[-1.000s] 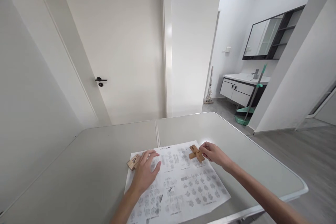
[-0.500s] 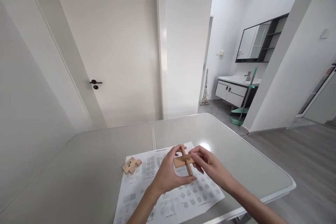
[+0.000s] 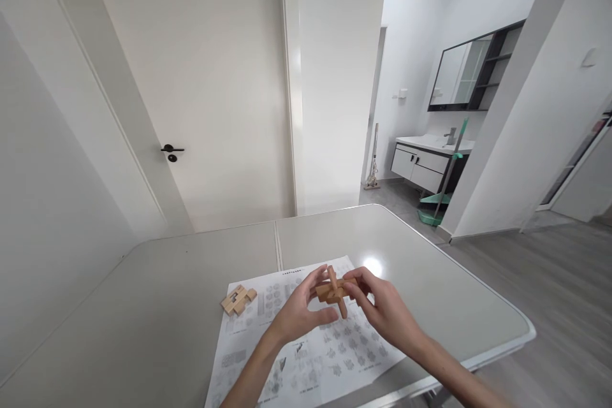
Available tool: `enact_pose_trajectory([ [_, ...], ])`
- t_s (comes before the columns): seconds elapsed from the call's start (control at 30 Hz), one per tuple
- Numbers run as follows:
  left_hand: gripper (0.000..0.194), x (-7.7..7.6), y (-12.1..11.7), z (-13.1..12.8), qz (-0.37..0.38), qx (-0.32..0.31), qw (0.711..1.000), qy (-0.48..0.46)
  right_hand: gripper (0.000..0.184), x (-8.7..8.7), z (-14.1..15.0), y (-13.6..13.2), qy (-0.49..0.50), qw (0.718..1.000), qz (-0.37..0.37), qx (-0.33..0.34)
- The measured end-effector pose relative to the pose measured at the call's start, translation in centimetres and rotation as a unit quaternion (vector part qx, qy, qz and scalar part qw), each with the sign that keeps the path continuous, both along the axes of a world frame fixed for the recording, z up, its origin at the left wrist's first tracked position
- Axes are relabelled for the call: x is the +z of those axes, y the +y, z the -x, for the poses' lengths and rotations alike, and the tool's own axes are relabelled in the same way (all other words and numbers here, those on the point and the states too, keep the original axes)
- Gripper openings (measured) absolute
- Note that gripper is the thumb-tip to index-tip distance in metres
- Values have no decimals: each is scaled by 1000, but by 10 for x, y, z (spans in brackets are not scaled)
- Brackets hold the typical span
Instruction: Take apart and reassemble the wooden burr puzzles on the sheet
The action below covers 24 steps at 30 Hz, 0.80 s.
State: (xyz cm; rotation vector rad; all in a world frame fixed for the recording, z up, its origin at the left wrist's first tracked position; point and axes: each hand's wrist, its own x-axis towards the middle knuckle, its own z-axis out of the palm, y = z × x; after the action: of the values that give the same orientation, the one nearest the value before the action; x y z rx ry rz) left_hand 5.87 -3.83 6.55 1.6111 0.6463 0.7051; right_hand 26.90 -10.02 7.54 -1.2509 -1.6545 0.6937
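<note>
Both my hands hold a cross-shaped wooden puzzle piece [image 3: 333, 292] in the air above a printed instruction sheet [image 3: 306, 357]. My left hand [image 3: 301, 312] pinches it from the left with thumb and fingers. My right hand [image 3: 382, 309] grips it from the right with its fingertips. A second cluster of wooden puzzle blocks [image 3: 238, 299] lies on the sheet's far left corner, untouched.
The sheet lies on a grey folding table [image 3: 167, 306] with a seam down its middle. Behind it are a white door [image 3: 201, 89] and a wall. To the right, a washbasin cabinet [image 3: 425, 162], a mirror and a green broom with dustpan [image 3: 442, 194] stand on the floor.
My left hand left the blocks on the sheet's corner and joined my right hand on the cross piece. The piece was lifted off the sheet and turned slightly.
</note>
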Motion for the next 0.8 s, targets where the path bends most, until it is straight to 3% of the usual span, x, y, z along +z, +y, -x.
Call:
enact_pose_trajectory([
  [0.17, 85, 7, -1, 1, 24, -35, 999, -17, 18, 2, -1, -11, -39, 998, -44, 22],
  [0.43, 98, 10, -7, 2, -14, -10, 999, 27, 16, -8, -8, -16, -70, 994, -82, 17],
  [0.63, 98, 11, -14, 0, -84, 33, 994, 55, 19, -10, -5, -15, -65, 996, -63, -12],
  [0.8, 95, 16, -17, -1, -99, 51, 992, 63, 23, -7, -4, -13, -42, 998, -41, -24],
])
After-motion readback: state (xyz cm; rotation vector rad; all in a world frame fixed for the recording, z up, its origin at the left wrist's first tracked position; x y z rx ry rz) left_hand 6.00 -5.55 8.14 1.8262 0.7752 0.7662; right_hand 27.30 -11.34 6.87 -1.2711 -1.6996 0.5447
